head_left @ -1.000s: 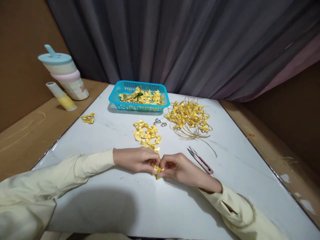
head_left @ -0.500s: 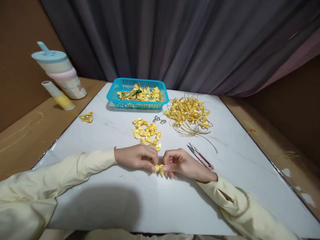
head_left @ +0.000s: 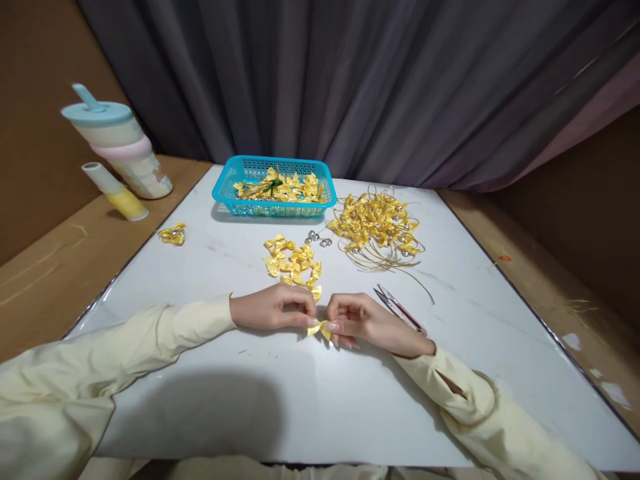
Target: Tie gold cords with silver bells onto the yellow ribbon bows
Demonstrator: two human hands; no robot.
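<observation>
A small yellow ribbon bow [head_left: 319,328] is pinched between both my hands, low over the white table [head_left: 280,393]. My left hand [head_left: 273,308] grips its left side with closed fingertips. My right hand [head_left: 360,320] grips its right side, fingers curled. Just beyond my hands lies a loose pile of yellow bows [head_left: 293,261]. A pair of thread snips [head_left: 400,309] lies immediately right of my right hand.
A turquoise basket [head_left: 227,187] with yellow bows stands at the back. A heap of bows with gold cords and bells [head_left: 377,227] lies to its right, a few silver bells [head_left: 317,239] between. At the left stand a lidded tumbler [head_left: 123,148], a small tube [head_left: 116,192] and a stray bow [head_left: 173,234].
Both hands have shifted slightly away from me with the bow still pinched between them. The bow now shows more plainly between the fingertips.
</observation>
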